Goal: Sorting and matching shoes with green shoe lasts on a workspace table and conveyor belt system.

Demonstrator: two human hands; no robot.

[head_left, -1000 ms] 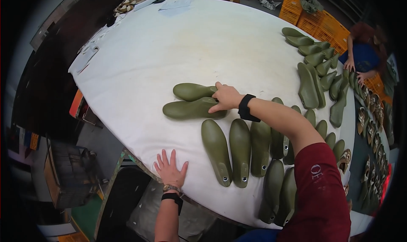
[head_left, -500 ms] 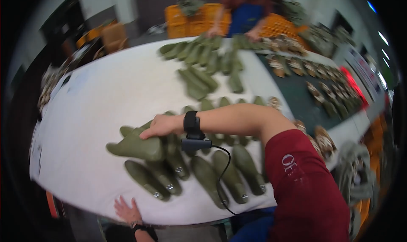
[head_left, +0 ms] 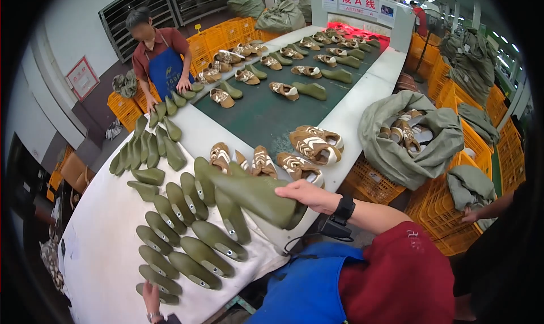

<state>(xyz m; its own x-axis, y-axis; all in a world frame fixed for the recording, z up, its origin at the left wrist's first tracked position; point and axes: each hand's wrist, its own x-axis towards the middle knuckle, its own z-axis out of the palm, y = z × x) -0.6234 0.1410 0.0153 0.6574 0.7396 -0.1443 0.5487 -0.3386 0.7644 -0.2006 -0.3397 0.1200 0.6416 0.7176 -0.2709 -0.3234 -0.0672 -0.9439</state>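
Observation:
My right hand [head_left: 306, 193] is closed on the thick end of a green shoe last [head_left: 249, 193], raised over the table's right edge. A second green surface shows beneath its thick end; I cannot tell whether that is another held last. At the lower left, my left hand [head_left: 151, 297] has its fingers stretched out against the nearest last [head_left: 161, 294] of a row lying on the white table. More lasts lie in the rows beside it, such as a larger one [head_left: 195, 270], with metal-rimmed holes near their ends.
Brown-and-white shoe uppers [head_left: 317, 145] sit along the near edge of a green conveyor [head_left: 255, 117]. Across the table a person in a blue apron [head_left: 170, 77] handles lasts. A sack of uppers [head_left: 408, 137] and orange crates [head_left: 374, 179] stand at right, where another person's hand [head_left: 469, 216] reaches in.
My view has swung right toward the conveyor. My right hand has carried the last from the rows to the table's right edge. My left hand has moved from bare tabletop to the nearest last.

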